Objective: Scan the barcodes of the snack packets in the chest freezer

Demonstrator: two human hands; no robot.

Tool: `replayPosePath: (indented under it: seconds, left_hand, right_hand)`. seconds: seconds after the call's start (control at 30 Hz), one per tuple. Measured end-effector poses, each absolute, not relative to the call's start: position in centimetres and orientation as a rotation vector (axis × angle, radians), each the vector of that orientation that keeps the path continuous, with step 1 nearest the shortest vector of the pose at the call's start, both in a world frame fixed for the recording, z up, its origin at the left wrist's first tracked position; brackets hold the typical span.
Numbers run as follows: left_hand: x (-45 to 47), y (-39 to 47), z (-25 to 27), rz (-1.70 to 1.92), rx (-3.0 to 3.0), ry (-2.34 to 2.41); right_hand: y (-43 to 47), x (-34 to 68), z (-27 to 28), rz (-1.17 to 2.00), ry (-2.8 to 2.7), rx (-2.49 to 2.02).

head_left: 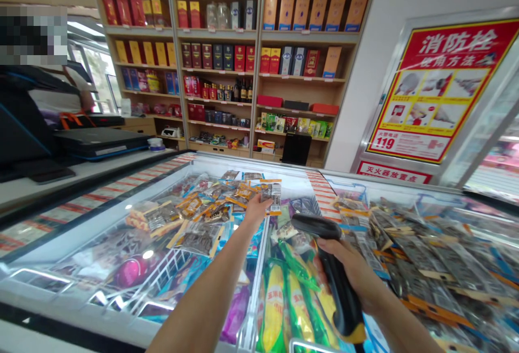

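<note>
Scanner is gripped by the right hand; a packet is pinched by the left hand, best held flat, barcode uncovered.

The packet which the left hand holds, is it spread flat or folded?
Spread flat, as far as visible: the packet in the left hand shows a broad face with straight edges, no fold.

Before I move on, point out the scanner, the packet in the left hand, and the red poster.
Scanner [339,276]: head view, on its black handle.
Held packet [276,193]: head view, on its uncovered face.
Red poster [436,84]: head view, on its upper middle picture.
</note>
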State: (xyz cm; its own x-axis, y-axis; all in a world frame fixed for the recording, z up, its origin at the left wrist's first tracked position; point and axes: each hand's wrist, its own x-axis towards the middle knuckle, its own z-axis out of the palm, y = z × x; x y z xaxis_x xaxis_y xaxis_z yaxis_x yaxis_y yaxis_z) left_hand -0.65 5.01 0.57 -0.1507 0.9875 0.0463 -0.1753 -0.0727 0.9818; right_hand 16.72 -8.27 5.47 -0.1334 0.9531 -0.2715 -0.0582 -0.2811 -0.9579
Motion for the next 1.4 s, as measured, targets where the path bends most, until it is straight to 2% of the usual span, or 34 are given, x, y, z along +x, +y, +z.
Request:
replayPosePath:
  seconds: [0.23,0.37,0.53,0.9,1.23,1.4]
  left_hand:
    - [-1.1,5.0,0.8,1.427,0.964,1.157]
    - [-1.5,5.0,0.8,1.406,0.967,1.147]
    - [-1.7,5.1,0.7,1.446,0.994,1.138]
    - [-1.6,5.0,0.6,1.493,1.025,1.128]
    - [-0.8,5.9,-0.3,1.560,1.180,1.163]
    - [2.7,3.7,0.8,1.482,1.091,1.109]
  right_hand:
    - [-3.8,16.9,6.8,1.521,-0.958,-1.013]
    - [-5.0,16.8,5.9,1.603,-1.093,-1.151]
    - [-7.8,16.3,6.1,1.519,-1.255,-1.273]
    - [-8.0,16.9,6.9,1.523,-1.183,-1.260]
    - [-6.3,23.4,8.3,1.129,-1.023,-1.429]
    - [-6.1,27.9,8.6,0.984,-0.912,-1.516]
